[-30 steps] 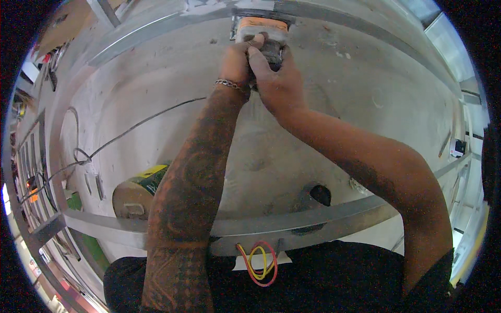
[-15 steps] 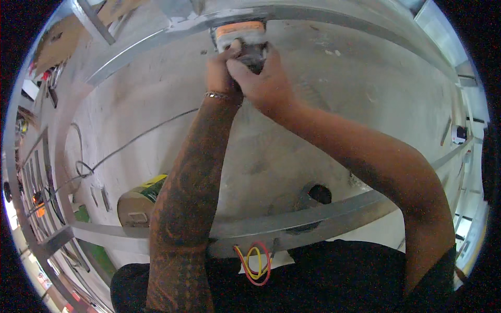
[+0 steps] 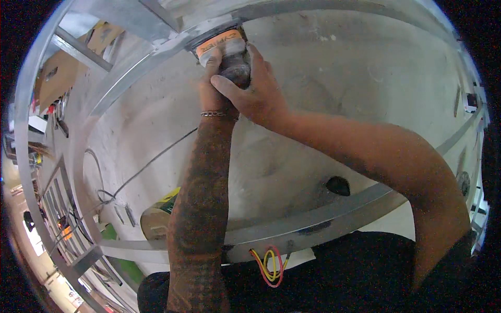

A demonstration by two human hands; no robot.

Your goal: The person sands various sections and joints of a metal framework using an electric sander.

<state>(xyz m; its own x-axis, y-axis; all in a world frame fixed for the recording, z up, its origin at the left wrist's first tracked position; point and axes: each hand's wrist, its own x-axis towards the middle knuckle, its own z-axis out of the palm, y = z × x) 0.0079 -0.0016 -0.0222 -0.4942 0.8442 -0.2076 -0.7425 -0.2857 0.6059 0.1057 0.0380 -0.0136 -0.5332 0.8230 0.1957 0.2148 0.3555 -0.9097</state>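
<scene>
Both my hands are closed around a dusty hand-held power sander [image 3: 236, 65] with an orange and light grey front and a dark body. Its wide, flat front end rests against the far bar of a grey metal frame [image 3: 271, 13]. My left hand [image 3: 213, 86] grips it from the left side, thumb along the top. My right hand [image 3: 257, 94] wraps its right side and near end, fingers partly hidden. A thin grey cord [image 3: 151, 160] runs from behind my left forearm off to the left.
Below me, the near frame bar [image 3: 292, 227] crosses in front of my body, with pink and yellow wires [image 3: 272, 267] looping out. A cylindrical container [image 3: 155, 221] lies beyond it, left of my forearm. A dark object [image 3: 338, 185] sits near the bar. Cardboard [image 3: 70, 68] stands far left.
The sander has shifted left along the far bar and turned at an angle, both hands still around it. The whole view has also swung.
</scene>
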